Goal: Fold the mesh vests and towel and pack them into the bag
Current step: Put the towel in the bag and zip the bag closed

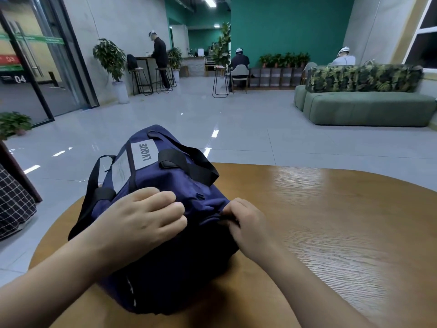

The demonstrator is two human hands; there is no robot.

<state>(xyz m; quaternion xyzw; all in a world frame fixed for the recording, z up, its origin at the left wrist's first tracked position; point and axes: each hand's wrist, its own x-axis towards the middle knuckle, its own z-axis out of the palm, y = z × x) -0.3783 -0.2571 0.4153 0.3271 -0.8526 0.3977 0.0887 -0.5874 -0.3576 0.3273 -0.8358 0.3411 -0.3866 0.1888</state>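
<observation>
Both grips curled tight: left hand [139, 218] bunches fabric atop the navy bag [165, 245], right hand [248, 223] pinches its top seam just beside. Bag sits on the round wooden bench [331, 233], near edge, w/ black handles [189, 162] flopped on its far side.

We see the navy bag [165, 233] resting on the round wooden table [331, 221], black handles [189, 162] lying on top. Our left hand [139, 216] grips the bag's top fabric; our right hand [246, 223] pinches the fabric just beside it.
</observation>
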